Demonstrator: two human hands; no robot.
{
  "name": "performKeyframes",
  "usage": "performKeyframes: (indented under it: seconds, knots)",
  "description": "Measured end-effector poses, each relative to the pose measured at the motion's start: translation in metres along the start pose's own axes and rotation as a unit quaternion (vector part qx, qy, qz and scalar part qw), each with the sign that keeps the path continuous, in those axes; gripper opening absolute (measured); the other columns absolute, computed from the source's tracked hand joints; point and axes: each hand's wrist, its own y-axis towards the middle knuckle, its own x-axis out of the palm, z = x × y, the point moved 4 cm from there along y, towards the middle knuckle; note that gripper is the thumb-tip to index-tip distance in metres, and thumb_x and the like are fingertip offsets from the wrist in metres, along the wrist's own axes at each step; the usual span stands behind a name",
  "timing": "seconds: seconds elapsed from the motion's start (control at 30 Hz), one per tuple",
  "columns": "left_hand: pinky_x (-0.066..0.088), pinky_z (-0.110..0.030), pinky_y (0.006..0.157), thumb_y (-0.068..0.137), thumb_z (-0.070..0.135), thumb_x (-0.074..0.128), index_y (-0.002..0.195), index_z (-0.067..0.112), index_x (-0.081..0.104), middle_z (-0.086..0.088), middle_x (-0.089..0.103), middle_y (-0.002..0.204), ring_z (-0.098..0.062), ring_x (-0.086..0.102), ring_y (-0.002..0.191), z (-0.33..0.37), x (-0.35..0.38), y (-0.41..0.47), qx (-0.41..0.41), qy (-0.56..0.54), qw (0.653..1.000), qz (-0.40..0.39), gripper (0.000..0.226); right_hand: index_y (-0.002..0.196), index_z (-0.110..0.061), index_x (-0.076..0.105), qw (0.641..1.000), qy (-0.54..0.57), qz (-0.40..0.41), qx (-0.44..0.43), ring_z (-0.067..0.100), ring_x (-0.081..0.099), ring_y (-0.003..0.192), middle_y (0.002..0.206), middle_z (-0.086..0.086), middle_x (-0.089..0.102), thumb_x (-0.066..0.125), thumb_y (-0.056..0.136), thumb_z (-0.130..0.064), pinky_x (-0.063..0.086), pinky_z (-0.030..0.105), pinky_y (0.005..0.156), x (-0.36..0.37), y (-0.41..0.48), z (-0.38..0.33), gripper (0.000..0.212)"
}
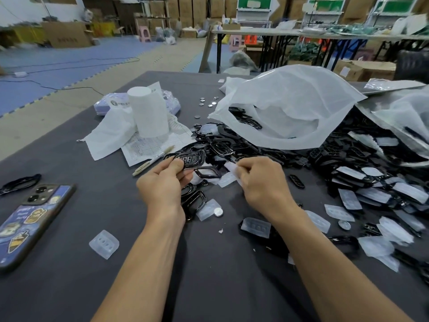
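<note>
Left hand up off the cloth, thumb and fingertips pinching a black key-fob shell by its near edge. Three button holes face up, and the shell hangs just above the near edge of the pile. Right hand is level with it, fingers curled tight round a translucent button pad whose pale end pokes out toward the shell. The two parts are near each other but not touching.

Just under the shell lies a loose black frame ring, and more rings sit beneath the left wrist. Between the forearms, on the grey table cloth, a coin cell rests against a clear pad. Another loose clear pad lies alone to the left of the left forearm.

Further left is a phone face down in a blue cartoon case. Beyond the left hand a pen lies slantwise on a printed form, and a white paper roll stands upright on that sheet.

To the right, a big heap of black shells and clear pads spills across the table. A white plastic bag gapes open over it, with more black parts inside its mouth. A few more coin cells are scattered beyond, near the bag.
</note>
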Motion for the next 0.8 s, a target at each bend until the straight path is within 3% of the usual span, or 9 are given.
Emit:
performKeyframes:
  seconds: [0.07, 0.13, 0.23, 0.43, 0.53, 0.63, 0.73, 0.8]
  knots:
    - [0.057, -0.02, 0.056, 0.09, -0.004, 0.071, 0.093, 0.004, 0.075, -0.008, 0.078, 0.075, -0.015, 0.072, 0.058, -0.002, 0.002, -0.001, 0.004, 0.025, 0.999, -0.02, 0.009, 0.07, -0.017, 0.071, 0.99, 0.127, 0.029, 0.062, 0.008, 0.046, 0.054, 0.06, 0.001, 0.061, 0.062, 0.095, -0.017, 0.042, 0.029, 0.058, -0.006, -0.012, 0.009, 0.026]
    - [0.056, -0.02, 0.055, 0.089, -0.003, 0.072, 0.079, 0.012, 0.078, -0.004, 0.078, 0.071, -0.013, 0.071, 0.057, -0.005, 0.008, -0.004, 0.023, 0.07, 0.996, -0.052, 0.019, 0.074, -0.033, 0.079, 0.954, 0.269, 0.041, 0.122, 0.004, 0.05, 0.052, 0.061, -0.007, 0.067, 0.068, 0.093, -0.012, 0.043, 0.022, 0.052, -0.008, -0.024, 0.017, 0.031]
    - [0.056, -0.019, 0.057, 0.088, 0.0, 0.073, 0.073, 0.019, 0.081, -0.004, 0.079, 0.075, -0.015, 0.073, 0.062, -0.012, 0.018, -0.014, 0.046, 0.138, 0.984, -0.107, 0.026, 0.079, -0.019, 0.081, 0.892, 0.421, 0.009, 0.165, 0.008, 0.047, 0.047, 0.058, 0.001, 0.064, 0.073, 0.089, -0.001, 0.04, 0.016, 0.046, -0.003, -0.035, 0.021, 0.022]
    - [0.06, -0.024, 0.062, 0.087, 0.002, 0.075, 0.072, 0.03, 0.083, 0.001, 0.08, 0.078, -0.015, 0.073, 0.062, -0.026, 0.028, -0.025, 0.047, 0.211, 0.963, -0.16, 0.033, 0.082, -0.009, 0.073, 0.834, 0.509, -0.003, 0.212, 0.009, 0.039, 0.041, 0.052, 0.003, 0.053, 0.072, 0.093, -0.004, 0.032, 0.017, 0.041, 0.001, -0.039, 0.023, 0.011]
    - [0.06, -0.023, 0.063, 0.087, 0.001, 0.075, 0.072, 0.033, 0.083, 0.001, 0.08, 0.079, -0.015, 0.074, 0.064, -0.028, 0.031, -0.028, 0.051, 0.225, 0.957, -0.177, 0.036, 0.08, -0.009, 0.069, 0.812, 0.545, -0.013, 0.211, 0.013, 0.051, 0.046, 0.064, 0.009, 0.066, 0.067, 0.096, -0.008, 0.039, 0.019, 0.045, 0.001, -0.038, 0.021, 0.016]
    - [0.059, -0.022, 0.062, 0.087, 0.001, 0.074, 0.073, 0.031, 0.083, 0.0, 0.08, 0.078, -0.012, 0.072, 0.063, -0.029, 0.032, -0.029, 0.049, 0.234, 0.952, -0.19, 0.035, 0.073, -0.01, 0.071, 0.781, 0.586, -0.02, 0.216, 0.017, 0.059, 0.051, 0.07, 0.013, 0.069, 0.062, 0.101, -0.027, 0.044, 0.023, 0.051, 0.0, -0.036, 0.021, 0.033]
    - [0.058, -0.02, 0.061, 0.088, 0.0, 0.074, 0.078, 0.027, 0.082, 0.0, 0.08, 0.078, -0.011, 0.073, 0.066, -0.03, 0.032, -0.031, 0.049, 0.244, 0.947, -0.204, 0.03, 0.066, -0.016, 0.076, 0.788, 0.582, -0.024, 0.199, 0.016, 0.056, 0.051, 0.067, 0.011, 0.067, 0.065, 0.095, -0.007, 0.044, 0.023, 0.054, -0.001, -0.035, 0.024, 0.032]
    - [0.058, -0.02, 0.061, 0.089, 0.001, 0.073, 0.075, 0.028, 0.083, 0.0, 0.08, 0.077, -0.011, 0.073, 0.064, -0.03, 0.033, -0.032, 0.051, 0.247, 0.944, -0.213, 0.032, 0.087, -0.012, 0.076, 0.798, 0.576, -0.029, 0.175, 0.014, 0.053, 0.052, 0.062, 0.008, 0.063, 0.064, 0.089, 0.008, 0.045, 0.022, 0.057, -0.002, -0.036, 0.025, 0.023]
